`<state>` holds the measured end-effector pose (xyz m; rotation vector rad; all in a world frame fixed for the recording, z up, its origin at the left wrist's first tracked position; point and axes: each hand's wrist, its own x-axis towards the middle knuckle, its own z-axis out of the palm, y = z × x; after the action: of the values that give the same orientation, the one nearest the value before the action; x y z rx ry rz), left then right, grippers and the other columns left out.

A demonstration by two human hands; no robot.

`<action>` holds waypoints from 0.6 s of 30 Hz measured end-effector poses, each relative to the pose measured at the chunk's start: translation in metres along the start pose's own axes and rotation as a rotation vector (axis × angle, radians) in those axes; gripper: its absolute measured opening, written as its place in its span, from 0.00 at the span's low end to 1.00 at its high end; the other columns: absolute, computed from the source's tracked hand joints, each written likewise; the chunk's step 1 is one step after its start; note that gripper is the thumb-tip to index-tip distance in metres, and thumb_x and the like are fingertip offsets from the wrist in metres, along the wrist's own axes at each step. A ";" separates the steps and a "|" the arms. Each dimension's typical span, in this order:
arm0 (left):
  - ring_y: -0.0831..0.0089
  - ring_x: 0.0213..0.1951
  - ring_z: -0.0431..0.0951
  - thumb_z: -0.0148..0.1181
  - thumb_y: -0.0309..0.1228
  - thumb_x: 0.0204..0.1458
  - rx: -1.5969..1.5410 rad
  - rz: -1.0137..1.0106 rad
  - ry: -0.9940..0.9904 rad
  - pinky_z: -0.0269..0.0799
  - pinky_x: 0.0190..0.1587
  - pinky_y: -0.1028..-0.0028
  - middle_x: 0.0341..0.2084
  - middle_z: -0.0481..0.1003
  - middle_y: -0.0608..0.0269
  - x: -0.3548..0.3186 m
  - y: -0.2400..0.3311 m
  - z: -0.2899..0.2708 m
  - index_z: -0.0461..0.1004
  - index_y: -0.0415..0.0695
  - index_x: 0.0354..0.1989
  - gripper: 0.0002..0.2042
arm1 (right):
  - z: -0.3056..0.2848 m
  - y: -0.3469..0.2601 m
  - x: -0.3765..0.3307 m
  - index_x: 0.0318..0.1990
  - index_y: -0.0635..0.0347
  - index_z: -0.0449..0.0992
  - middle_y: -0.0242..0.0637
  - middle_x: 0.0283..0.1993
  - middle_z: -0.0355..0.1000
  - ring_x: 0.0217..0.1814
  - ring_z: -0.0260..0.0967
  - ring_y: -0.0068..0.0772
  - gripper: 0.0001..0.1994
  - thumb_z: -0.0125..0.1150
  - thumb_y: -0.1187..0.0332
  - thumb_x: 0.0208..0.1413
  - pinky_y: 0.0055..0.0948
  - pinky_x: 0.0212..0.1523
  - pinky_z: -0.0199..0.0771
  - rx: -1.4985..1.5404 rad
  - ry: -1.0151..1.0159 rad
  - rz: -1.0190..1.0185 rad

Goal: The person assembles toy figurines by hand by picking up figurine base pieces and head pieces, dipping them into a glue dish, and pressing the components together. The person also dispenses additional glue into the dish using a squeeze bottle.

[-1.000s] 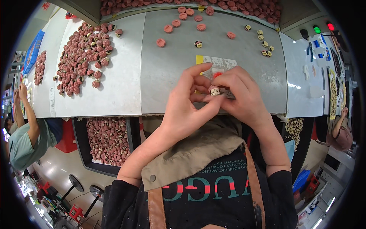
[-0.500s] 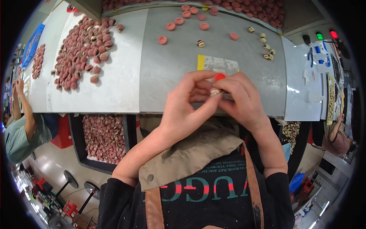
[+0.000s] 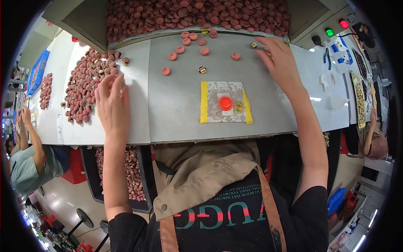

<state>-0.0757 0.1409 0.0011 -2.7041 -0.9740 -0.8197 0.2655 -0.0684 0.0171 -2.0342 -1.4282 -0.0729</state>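
My left hand [image 3: 112, 105] is over the right edge of a heap of small pink ridged pieces [image 3: 84, 88], its fingers apart and slightly curled. Something small shows between its fingertips; whether it is gripped is unclear. At the right, my right hand [image 3: 280, 63] reaches out with thumb and fingers apart, above the small pale-and-dark pieces [image 3: 253, 45], partly covering them. Between my hands lies a grey speckled pad [image 3: 214, 90] with yellow tape edges. On it are a bright red-orange round spot [image 3: 225, 103] and a small yellowish round piece [image 3: 239, 107].
Loose pink round caps [image 3: 204, 51] are scattered beyond the pad, with one two-toned piece [image 3: 202, 70] among them. A bin of pink caps [image 3: 168, 17] stands at the back. Below the table edge sits a black crate [image 3: 145, 180] of pink pieces. Co-workers [image 3: 33, 164] sit at both sides.
My hands, earlier together over the pad around a small piece, have parted. The left went to the pink heap, the right to the pale pieces, uncovering the pad. The view has shifted too.
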 end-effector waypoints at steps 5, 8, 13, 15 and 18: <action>0.59 0.46 0.71 0.62 0.27 0.51 -0.381 0.038 -0.066 0.69 0.49 0.65 0.45 0.71 0.60 0.018 0.057 0.003 0.75 0.44 0.46 0.13 | 0.018 0.031 0.008 0.45 0.59 0.74 0.40 0.44 0.74 0.46 0.71 0.45 0.09 0.58 0.70 0.57 0.39 0.49 0.68 -0.334 -0.037 -0.256; 0.58 0.45 0.71 0.61 0.27 0.51 -0.438 0.039 -0.153 0.70 0.48 0.66 0.43 0.72 0.59 0.024 0.060 0.019 0.75 0.43 0.45 0.13 | 0.012 0.011 -0.008 0.43 0.60 0.74 0.40 0.43 0.74 0.46 0.71 0.44 0.08 0.59 0.72 0.56 0.37 0.47 0.69 -0.349 -0.091 -0.176; 0.64 0.39 0.74 0.62 0.27 0.51 -0.637 0.044 -0.311 0.71 0.44 0.70 0.39 0.72 0.58 0.020 0.063 0.016 0.75 0.42 0.45 0.12 | -0.015 -0.037 -0.039 0.39 0.62 0.75 0.40 0.40 0.72 0.43 0.70 0.41 0.06 0.62 0.73 0.54 0.34 0.43 0.70 -0.134 -0.265 -0.038; 0.74 0.36 0.73 0.61 0.27 0.54 -0.999 -0.235 -0.379 0.71 0.43 0.77 0.36 0.72 0.62 0.013 0.079 0.004 0.75 0.41 0.46 0.11 | -0.011 -0.036 -0.047 0.38 0.62 0.75 0.40 0.39 0.71 0.42 0.70 0.40 0.06 0.63 0.73 0.53 0.33 0.42 0.71 -0.145 -0.276 -0.143; 0.82 0.37 0.70 0.60 0.26 0.56 -1.363 -0.449 -0.449 0.69 0.44 0.81 0.35 0.72 0.68 0.001 0.097 -0.001 0.75 0.39 0.48 0.11 | 0.008 -0.037 -0.053 0.37 0.62 0.76 0.38 0.40 0.69 0.40 0.69 0.36 0.06 0.64 0.72 0.53 0.30 0.39 0.70 0.044 -0.215 -0.100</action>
<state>-0.0145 0.0655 0.0069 -4.0021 -1.5402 -1.3371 0.2100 -0.1007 0.0070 -1.9819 -1.6479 0.1386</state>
